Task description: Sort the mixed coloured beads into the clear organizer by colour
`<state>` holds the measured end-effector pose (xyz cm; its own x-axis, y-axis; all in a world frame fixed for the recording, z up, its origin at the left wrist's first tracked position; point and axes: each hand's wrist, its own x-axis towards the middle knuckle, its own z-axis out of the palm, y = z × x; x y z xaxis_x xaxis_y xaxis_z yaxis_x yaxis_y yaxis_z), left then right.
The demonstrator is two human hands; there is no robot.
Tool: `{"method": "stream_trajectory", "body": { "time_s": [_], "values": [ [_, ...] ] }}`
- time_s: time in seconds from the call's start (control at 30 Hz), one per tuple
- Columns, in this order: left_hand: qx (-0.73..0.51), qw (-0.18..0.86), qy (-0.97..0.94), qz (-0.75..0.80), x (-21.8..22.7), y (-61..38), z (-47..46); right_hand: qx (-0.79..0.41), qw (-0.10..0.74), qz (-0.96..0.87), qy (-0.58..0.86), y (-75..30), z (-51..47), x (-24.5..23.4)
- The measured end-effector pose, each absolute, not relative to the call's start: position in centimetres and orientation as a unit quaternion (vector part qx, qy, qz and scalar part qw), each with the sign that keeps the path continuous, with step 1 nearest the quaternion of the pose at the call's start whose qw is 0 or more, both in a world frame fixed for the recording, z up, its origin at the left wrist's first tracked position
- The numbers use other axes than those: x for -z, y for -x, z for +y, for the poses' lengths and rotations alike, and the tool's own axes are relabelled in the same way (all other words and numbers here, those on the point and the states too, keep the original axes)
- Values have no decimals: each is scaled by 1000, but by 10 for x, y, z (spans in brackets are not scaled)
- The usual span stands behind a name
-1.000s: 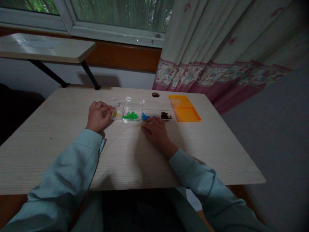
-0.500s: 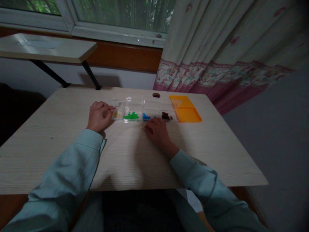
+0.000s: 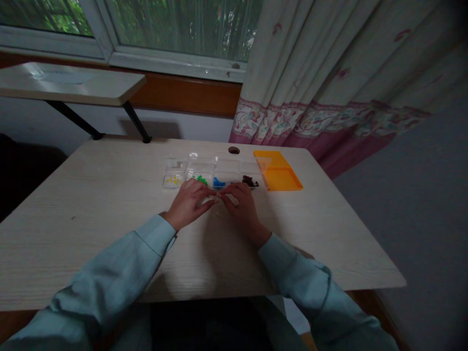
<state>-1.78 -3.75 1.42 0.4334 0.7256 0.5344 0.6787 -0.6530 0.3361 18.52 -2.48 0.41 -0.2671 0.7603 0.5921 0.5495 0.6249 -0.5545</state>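
Note:
My left hand (image 3: pixel 190 201) and my right hand (image 3: pixel 242 205) meet fingertip to fingertip over the desk, both pinched. What lies between the fingers is too small to name; a pale yellowish speck shows there. Just behind them stands a row of clear plastic boxes (image 3: pixel 227 164) with lids raised. From left to right they hold small yellow pieces (image 3: pixel 172 181), green pieces (image 3: pixel 200 179), blue pieces (image 3: pixel 219 182) and dark brown pieces (image 3: pixel 250 181). My left hand partly covers the green box's front, and my right hand partly hides the blue one.
An open orange case (image 3: pixel 281 175) lies right of the boxes on the pale wooden desk (image 3: pixel 109 234). Behind is a round cable hole (image 3: pixel 234 150). A raised shelf (image 3: pixel 84 87) on black legs stands at the back left; a curtain (image 3: pixel 292 117) hangs at the back right.
My left hand has moved right from the yellow pieces' box to meet my right hand. My right hand has stayed nearly in place. The view has tilted slightly up.

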Motion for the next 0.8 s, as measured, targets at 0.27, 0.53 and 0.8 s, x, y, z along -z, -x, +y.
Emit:
{"method": "stream_trajectory", "body": {
  "time_s": [0.27, 0.53, 0.8],
  "values": [
    [-339, 6, -836, 431, -12, 14, -38, -232, 461, -764, 387, -182, -27, -3],
    [-354, -33, -829, 432, -15, 13, -41, -277, 456, -767, 357, -182, -30, -8],
    [-363, -69, -829, 420, -17, 17, -42, -301, 460, -757, 353, -181, -33, -2]
  ]
}}
